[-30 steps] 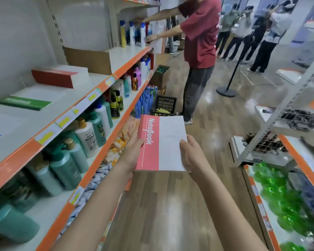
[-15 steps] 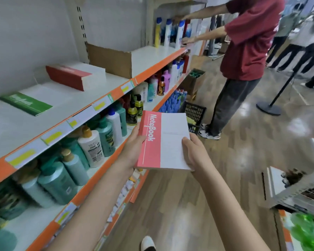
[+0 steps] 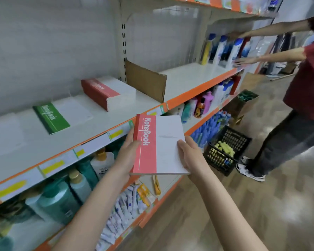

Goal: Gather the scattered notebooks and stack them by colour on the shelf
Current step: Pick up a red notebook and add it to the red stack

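Since 1.0 s ago: view has swung left toward the shelving; the red notebook (image 3: 158, 144) has been carried closer to the shelf (image 3: 91, 131) and now sits just off its orange front edge, cover up, spine to the left.

Hands: left hand (image 3: 128, 156) grips the spine edge, thumb over the red band, fingers underneath. Right hand (image 3: 191, 156) grips the white right side at the lower corner, thumb on the cover. Both hands curled on the notebook; it is held in the air, touching nothing else.

Shelf contents, clock positions from the held notebook:
- 11 o'clock: red stack (image 3: 107, 91) of notebooks, several deep, lying flat near the back wall.
- 9 to 10 o'clock: green notebook (image 3: 52, 117), flat, well apart from the red stack.
- 12 to 1 o'clock: cardboard divider (image 3: 146, 81) standing upright, just beside the red stack.

Shelf below: teal pump bottles (image 3: 62, 196) at 7 to 8 o'clock.

At 3 o'clock: black crate (image 3: 227, 151) on the floor. A second person (image 3: 301, 98) stands beyond it, both arms reaching to bottles at 1 o'clock.
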